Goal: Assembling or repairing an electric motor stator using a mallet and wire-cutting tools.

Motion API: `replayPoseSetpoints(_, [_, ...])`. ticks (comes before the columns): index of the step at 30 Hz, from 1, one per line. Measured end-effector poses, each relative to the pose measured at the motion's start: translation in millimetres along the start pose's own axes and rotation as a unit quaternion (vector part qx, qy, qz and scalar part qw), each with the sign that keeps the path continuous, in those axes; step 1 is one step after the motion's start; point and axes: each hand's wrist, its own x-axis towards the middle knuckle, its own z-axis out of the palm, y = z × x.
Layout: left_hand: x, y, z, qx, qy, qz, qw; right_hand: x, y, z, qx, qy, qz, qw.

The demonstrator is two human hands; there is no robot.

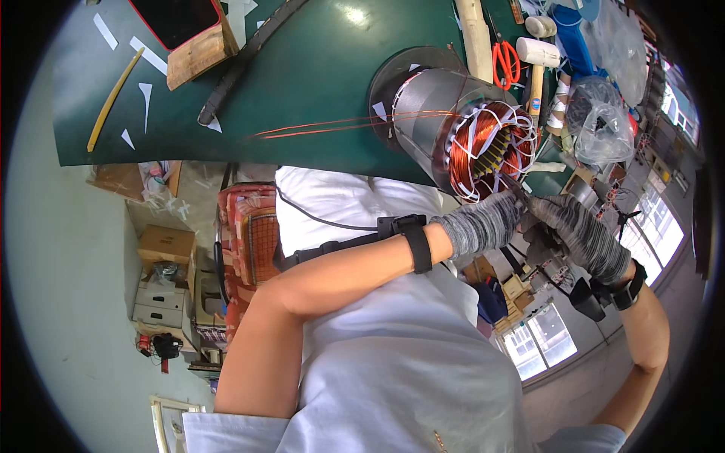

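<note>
A motor stator (pixel 424 124) lies on its side near the table's edge, its open end turned toward my hands. Copper windings (pixel 462 155) bound with white lacing cord (pixel 526 121) ring that end, and loose copper wires (pixel 332 127) trail left across the table. My left hand (pixel 483 225), in a grey striped glove, is closed just below the windings. Opposite it, my right hand (pixel 580 234), gloved alike, is closed too. Their fingertips meet beside the lower winding edge; what they pinch is too dark and small to make out.
On the green table (pixel 302 83) a phone (pixel 177 21) leans on a wooden block (pixel 198 54). A dark bar (pixel 245 64) and a yellow strip (pixel 115 100) lie leftward. Red-handled scissors (pixel 506 64), a white mallet (pixel 538 52) and plastic bags (pixel 600 121) crowd the far right.
</note>
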Motion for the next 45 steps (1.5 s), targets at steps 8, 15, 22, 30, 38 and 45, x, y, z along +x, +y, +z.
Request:
replayPoseSetpoints(8, [4.2, 1.5, 9.1, 0.162, 0.047, 0.055, 0.984, 4.2, -24.1, 8.4, 0.125, 0.026, 0.101, 0.987])
replayPoseSetpoints(15, [16.2, 11.3, 55.7, 0.307, 0.098, 0.026, 0.946, 10.2, -31.8, 3.2, 0.235, 0.032, 0.184, 0.954])
replayPoseSetpoints(22, [-1.4, 13.3, 40.7, 0.294, 0.059, 0.021, 0.954, 6.9, -34.3, 7.5, 0.206, 0.039, 0.172, 0.963])
replayPoseSetpoints(30, [4.5, 13.7, 35.9, 0.274, 0.008, 0.025, 0.961, 8.5, -35.9, 8.3, 0.23, 0.049, 0.186, 0.954])
replayPoseSetpoints(38, [3.8, 15.2, 29.1, 0.25, -0.041, 0.034, 0.967, 11.9, -38.9, -1.1, 0.214, 0.056, 0.218, 0.951])
replayPoseSetpoints(45, [12.7, 15.7, 34.4, 0.228, -0.089, 0.04, 0.969, 11.7, -38.1, 8.8, 0.168, 0.078, 0.178, 0.966])
